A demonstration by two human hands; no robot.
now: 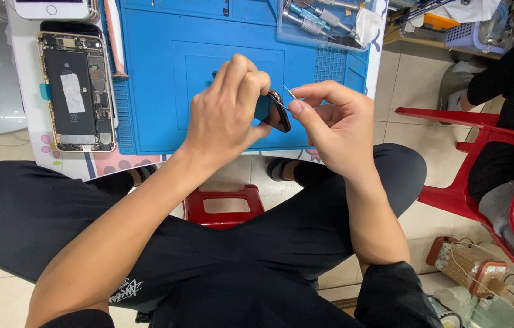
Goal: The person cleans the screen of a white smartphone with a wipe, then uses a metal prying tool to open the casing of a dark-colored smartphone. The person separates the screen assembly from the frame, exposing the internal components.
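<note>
The left hand (229,109) is closed around a small dark phone part (280,111), holding it upright on its edge just above the near edge of the blue work mat (159,73). The right hand (336,124) pinches a thin metal pin (288,92) between thumb and forefinger, and the tip of the pin is at the upper edge of the dark part. Both hands meet close to the near right corner of the mat, and the fingers hide most of the part, so its exact shape cannot be told.

On the left edge of the table, beside the mat, lies an opened phone body (76,91) with its black battery and inner boards showing. Behind it, at the far left corner, there is a white phone (50,8), only partly in view. At the far right corner of the mat stands a clear plastic tray (320,23) with metal screwdrivers inside and a white cloth at its side. Nothing lies between the hands and the mat.

The table top (29,61) under the mat is white with small coloured patterns along its near edge. Below it is a red plastic stool (223,206), and the person sits with crossed legs in black clothes. The floor (418,85) has pale tiles. On the right there is a red plastic chair (487,140) where another person in dark clothes sits, and a lilac basket (469,33) is behind it.
</note>
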